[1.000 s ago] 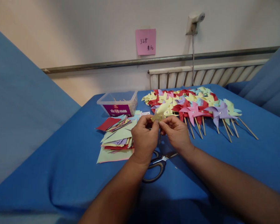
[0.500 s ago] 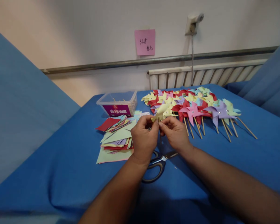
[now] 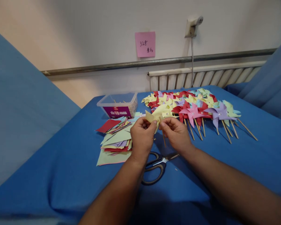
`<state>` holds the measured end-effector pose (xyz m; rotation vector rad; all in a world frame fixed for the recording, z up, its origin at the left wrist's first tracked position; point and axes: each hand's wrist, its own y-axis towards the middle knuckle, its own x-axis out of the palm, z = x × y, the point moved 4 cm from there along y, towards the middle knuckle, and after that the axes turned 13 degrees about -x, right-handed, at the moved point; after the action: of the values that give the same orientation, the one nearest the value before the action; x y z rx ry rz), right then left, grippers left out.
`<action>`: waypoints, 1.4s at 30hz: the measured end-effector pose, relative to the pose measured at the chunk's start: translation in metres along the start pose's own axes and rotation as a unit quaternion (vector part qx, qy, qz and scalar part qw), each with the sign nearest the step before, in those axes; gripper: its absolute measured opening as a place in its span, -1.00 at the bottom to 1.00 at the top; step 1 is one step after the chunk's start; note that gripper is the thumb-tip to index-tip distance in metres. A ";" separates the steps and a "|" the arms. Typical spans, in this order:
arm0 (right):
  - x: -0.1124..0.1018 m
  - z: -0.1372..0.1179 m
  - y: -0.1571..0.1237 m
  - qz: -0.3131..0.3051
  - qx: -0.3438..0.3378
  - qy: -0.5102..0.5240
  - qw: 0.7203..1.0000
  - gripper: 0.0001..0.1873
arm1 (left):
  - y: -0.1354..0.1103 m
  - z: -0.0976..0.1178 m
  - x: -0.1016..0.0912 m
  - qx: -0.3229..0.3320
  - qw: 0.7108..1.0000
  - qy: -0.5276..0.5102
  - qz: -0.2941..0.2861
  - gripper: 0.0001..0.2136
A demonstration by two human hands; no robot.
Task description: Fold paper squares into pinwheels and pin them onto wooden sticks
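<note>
A pale yellow paper pinwheel [image 3: 150,117] is held in front of me above the table, its blades bent and partly covered by my fingers. My left hand [image 3: 142,132] pinches its left and lower part between thumb and fingers. On the other side my right hand [image 3: 176,132] is closed, thumb against fingers, at the pinwheel's middle, where a thin tan piece shows upright. Below my fingers a wooden stick [image 3: 164,139] appears; whether it joins the held pinwheel I cannot tell. Scissors [image 3: 158,164] with dark handles lie beneath my wrists.
Many finished pinwheels [image 3: 193,113] on sticks lie at the back right. To the left are stacks of coloured paper [image 3: 117,137], and behind them a clear plastic box [image 3: 118,104] with sticks. A radiator [image 3: 208,73] and a pipe [image 3: 117,66] run along the wall.
The yellow paper has turned and opened out to the left, showing more of its blades. My left hand has shifted slightly left, and more of the stick below shows.
</note>
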<state>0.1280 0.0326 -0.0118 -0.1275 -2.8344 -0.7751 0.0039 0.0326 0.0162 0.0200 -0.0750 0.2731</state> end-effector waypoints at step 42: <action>0.001 0.001 -0.001 -0.025 0.034 0.044 0.998 -0.68 | -0.008 0.006 -0.001 0.063 0.996 0.059 0.031 -0.88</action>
<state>0.1263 0.0321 -0.0128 -0.0110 -2.7851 -0.6772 0.0049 0.0245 0.0224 0.1277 0.0595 0.3406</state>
